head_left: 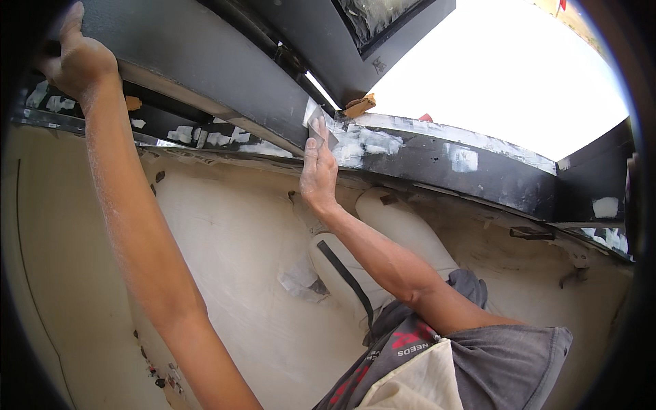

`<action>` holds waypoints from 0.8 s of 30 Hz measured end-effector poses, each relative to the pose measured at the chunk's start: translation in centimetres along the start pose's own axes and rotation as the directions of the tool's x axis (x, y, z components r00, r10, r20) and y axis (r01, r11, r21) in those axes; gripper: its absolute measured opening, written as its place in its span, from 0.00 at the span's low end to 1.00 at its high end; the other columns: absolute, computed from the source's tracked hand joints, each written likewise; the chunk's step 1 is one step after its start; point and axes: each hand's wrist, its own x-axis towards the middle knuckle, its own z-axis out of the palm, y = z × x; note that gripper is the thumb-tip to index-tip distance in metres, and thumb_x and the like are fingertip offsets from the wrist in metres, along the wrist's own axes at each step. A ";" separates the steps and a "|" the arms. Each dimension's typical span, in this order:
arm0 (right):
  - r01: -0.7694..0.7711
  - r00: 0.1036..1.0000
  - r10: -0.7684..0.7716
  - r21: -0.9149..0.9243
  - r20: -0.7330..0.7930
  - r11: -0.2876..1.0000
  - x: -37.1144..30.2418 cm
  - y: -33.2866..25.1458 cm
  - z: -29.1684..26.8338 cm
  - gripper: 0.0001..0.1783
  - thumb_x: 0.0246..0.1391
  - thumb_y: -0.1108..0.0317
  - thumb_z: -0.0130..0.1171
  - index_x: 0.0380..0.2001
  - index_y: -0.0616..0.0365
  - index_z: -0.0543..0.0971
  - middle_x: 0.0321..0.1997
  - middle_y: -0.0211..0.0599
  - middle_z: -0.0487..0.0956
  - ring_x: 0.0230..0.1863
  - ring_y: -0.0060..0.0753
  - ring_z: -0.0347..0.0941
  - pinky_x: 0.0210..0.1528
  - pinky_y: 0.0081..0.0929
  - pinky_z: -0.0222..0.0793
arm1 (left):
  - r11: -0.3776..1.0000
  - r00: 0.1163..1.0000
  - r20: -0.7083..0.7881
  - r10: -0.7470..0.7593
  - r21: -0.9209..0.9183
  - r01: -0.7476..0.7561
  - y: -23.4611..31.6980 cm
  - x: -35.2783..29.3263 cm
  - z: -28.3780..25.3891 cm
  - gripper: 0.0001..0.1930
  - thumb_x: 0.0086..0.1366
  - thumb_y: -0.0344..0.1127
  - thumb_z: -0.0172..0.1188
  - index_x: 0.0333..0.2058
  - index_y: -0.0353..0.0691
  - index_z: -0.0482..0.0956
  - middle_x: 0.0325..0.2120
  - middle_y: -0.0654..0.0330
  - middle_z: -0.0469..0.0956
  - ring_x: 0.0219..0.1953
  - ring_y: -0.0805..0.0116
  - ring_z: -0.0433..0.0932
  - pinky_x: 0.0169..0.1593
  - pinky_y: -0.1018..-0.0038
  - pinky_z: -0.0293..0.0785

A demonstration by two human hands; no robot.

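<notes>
My right hand (320,174) presses a small folded grey sheet of sandpaper (331,132) against the dark frame, fingers pointing up and away. Beneath and beside it lie white filler patches (369,142), at the corner where the dark grey panel (198,65) meets the frame rail (471,167). At the far left, my left hand (85,61) grips the panel's edge, thumb up against it; its other fingers are partly hidden in the dark rim of the picture. Pale dust covers both hands and the left forearm.
A second dark panel (328,48) with a wrapped opening stands at the top. An orange-brown block (360,105) sits on the rail by the corner. On the pale, dusty floor (225,225) lie a crumpled clear plastic piece (304,281) and small debris (164,376) at lower left.
</notes>
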 end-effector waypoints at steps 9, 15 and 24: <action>0.064 0.998 -0.063 -0.121 0.011 0.991 -0.3 -0.5 0.2 0.28 0.72 0.63 0.44 0.68 0.69 0.62 0.74 0.60 0.59 0.75 0.66 0.52 0.74 0.47 0.51 | 0.989 0.996 0.093 0.017 0.144 -0.030 -2.0 0.7 -1.0 0.33 0.64 0.39 0.64 0.63 0.30 0.63 0.61 0.46 0.69 0.60 0.54 0.73 0.65 0.65 0.68; 0.003 0.997 -0.020 -0.222 -0.074 0.975 0.8 1.1 0.6 0.27 0.71 0.66 0.45 0.67 0.70 0.64 0.73 0.58 0.61 0.72 0.66 0.58 0.72 0.47 0.55 | 0.993 0.995 0.022 -0.099 0.066 0.098 0.1 -0.6 -0.2 0.35 0.64 0.39 0.64 0.65 0.32 0.61 0.60 0.46 0.70 0.59 0.55 0.73 0.64 0.65 0.70; 0.082 0.997 -0.081 -0.202 0.011 0.976 -0.2 0.4 0.1 0.27 0.72 0.65 0.44 0.68 0.69 0.62 0.74 0.59 0.60 0.73 0.62 0.58 0.73 0.47 0.53 | 0.994 0.998 0.054 -0.034 0.108 0.028 -1.5 0.2 -0.8 0.35 0.64 0.39 0.64 0.65 0.31 0.60 0.60 0.46 0.70 0.59 0.54 0.74 0.62 0.64 0.73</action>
